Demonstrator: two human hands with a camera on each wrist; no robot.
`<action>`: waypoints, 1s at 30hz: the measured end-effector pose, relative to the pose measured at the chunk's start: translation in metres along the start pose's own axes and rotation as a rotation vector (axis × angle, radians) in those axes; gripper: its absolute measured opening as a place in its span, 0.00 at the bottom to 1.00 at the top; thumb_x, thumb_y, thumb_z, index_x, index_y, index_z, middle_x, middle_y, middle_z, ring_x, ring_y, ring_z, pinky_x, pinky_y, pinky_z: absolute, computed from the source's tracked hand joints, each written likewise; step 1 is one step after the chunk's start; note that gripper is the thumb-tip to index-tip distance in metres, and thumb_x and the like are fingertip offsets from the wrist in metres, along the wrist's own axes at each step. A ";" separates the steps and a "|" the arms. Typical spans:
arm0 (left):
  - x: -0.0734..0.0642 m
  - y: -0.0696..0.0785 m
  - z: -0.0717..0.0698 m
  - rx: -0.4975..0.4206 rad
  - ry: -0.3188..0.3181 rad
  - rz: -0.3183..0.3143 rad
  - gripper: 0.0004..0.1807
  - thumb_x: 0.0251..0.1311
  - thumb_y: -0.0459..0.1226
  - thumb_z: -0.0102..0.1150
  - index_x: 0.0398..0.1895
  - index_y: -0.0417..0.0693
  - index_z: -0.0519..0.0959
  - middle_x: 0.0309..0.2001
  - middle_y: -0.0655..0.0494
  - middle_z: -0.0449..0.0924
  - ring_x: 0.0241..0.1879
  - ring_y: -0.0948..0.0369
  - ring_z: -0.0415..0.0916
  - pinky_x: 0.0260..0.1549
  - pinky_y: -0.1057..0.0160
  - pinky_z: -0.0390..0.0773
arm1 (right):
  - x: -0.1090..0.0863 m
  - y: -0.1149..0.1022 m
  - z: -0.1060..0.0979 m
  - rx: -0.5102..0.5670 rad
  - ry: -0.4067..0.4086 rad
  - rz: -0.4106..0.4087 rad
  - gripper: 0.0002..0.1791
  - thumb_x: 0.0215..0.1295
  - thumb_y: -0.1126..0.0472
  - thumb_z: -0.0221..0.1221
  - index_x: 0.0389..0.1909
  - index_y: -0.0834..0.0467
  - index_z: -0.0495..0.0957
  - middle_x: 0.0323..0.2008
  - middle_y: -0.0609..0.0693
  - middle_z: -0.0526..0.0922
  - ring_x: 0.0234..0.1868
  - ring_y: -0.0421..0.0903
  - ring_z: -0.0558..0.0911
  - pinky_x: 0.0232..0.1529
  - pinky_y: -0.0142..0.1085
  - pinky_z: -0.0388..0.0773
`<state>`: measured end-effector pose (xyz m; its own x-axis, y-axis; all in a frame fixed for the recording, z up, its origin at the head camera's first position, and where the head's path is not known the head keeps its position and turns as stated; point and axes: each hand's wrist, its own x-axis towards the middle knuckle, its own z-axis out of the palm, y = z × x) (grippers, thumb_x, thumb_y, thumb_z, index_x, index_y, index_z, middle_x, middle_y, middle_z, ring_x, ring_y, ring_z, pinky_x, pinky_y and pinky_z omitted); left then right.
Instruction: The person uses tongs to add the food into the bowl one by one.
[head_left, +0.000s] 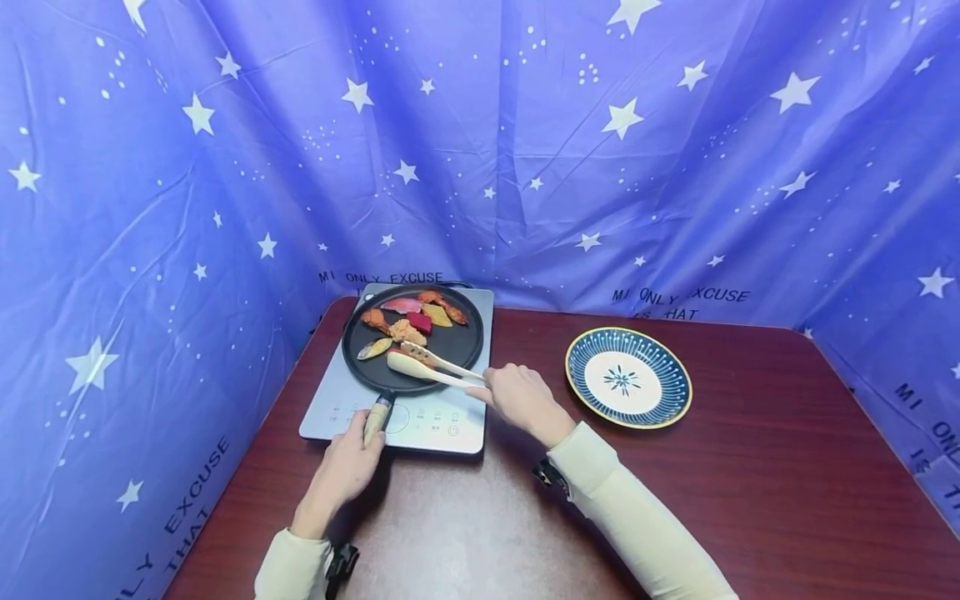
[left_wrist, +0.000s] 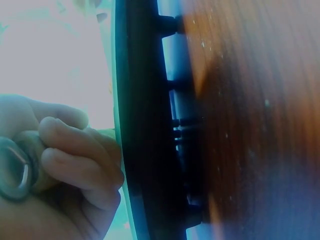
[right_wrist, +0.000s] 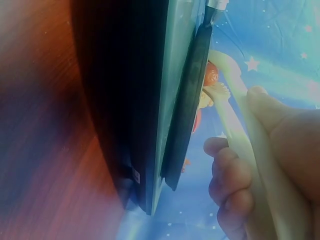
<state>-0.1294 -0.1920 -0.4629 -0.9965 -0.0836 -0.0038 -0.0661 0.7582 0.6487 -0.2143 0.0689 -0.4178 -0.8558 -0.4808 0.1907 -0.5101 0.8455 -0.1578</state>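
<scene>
A black flat pan (head_left: 465, 343) holds several food pieces, among them a fried chunk (head_left: 408, 332), a dark red cube (head_left: 419, 322) and a shell-shaped piece (head_left: 374, 348). My left hand (head_left: 347, 461) grips the pan's handle (head_left: 376, 422), fingers curled round it in the left wrist view. Cream tongs (head_left: 450, 379) are held in my right hand (head_left: 522, 398), thumb on one arm and fingers on the other. Their tips are at the pan's near side. In the right wrist view a reddish-brown piece (right_wrist: 212, 74) shows between the tips; whether they pinch it, I cannot tell.
Under the pan is a silver induction cooker (head_left: 322, 417) with touch marks on its front. A blue-patterned plate (head_left: 628, 377) with a yellow rim lies to the right on the dark red wooden table (head_left: 757, 467). Blue star-printed curtains (head_left: 510, 167) hang behind and at both sides.
</scene>
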 end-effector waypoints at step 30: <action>-0.002 0.002 -0.003 -0.021 -0.016 -0.015 0.22 0.64 0.41 0.49 0.60 0.47 0.66 0.21 0.51 0.69 0.20 0.56 0.67 0.19 0.59 0.65 | 0.012 -0.009 0.009 0.031 0.002 0.016 0.24 0.65 0.38 0.52 0.20 0.53 0.72 0.12 0.45 0.67 0.13 0.44 0.68 0.16 0.38 0.65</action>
<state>-0.1278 -0.1921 -0.4596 -0.9961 -0.0840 -0.0257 -0.0798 0.7431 0.6644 -0.2204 0.0540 -0.4225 -0.8636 -0.4672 0.1895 -0.4991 0.8453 -0.1905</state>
